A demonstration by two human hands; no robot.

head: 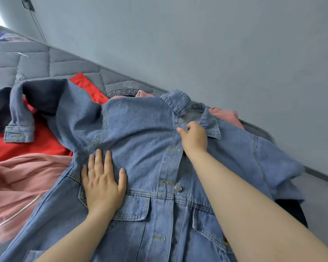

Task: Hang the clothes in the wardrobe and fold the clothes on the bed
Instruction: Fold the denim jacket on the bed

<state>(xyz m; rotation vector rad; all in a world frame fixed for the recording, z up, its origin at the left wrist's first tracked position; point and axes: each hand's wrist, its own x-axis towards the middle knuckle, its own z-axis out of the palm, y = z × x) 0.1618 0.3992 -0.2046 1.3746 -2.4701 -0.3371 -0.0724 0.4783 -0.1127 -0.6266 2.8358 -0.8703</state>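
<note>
Denim likely makes the jacket (140,148) on the bed (36,63) heavy and stiff: your left hand (102,184) presses flat at seven o'clock, your right hand (194,138) pinches its front edge at one o'clock, so grip the shoulder seams.

Blue denim jacket (140,133) with yellow-green stitching and a silver button (178,188). Red garment (45,140) and pink garment (19,186) beside it. Grey quilted mattress (27,63). Pale grey-blue wall (197,44).

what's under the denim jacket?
Red garment and pink garment stick out from under the denim jacket on the left; more pink past the collar. Beneath its middle is covered.
</note>
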